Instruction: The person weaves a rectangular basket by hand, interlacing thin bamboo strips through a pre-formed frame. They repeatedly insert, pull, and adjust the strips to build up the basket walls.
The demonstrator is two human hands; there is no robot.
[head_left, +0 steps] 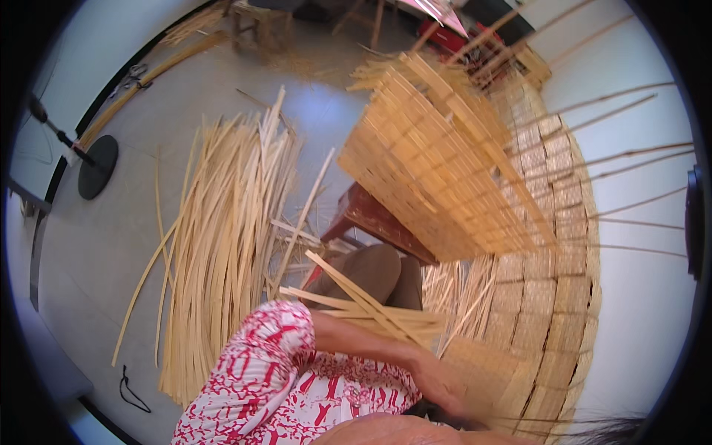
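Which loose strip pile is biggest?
The leftmost pile, on the grey floor: it shows far more strips than the middle bunch, by the brown trousers, or the right-hand bunch.

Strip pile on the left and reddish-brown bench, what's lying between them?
In the head view, a long pale strip and shorter strips lie between.

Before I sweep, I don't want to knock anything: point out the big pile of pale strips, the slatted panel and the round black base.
Pale strip pile [219, 252]: head view, middle of the strips.
Slatted panel [426, 159]: head view, its broad face.
Round black base [101, 169]: head view, the disc.
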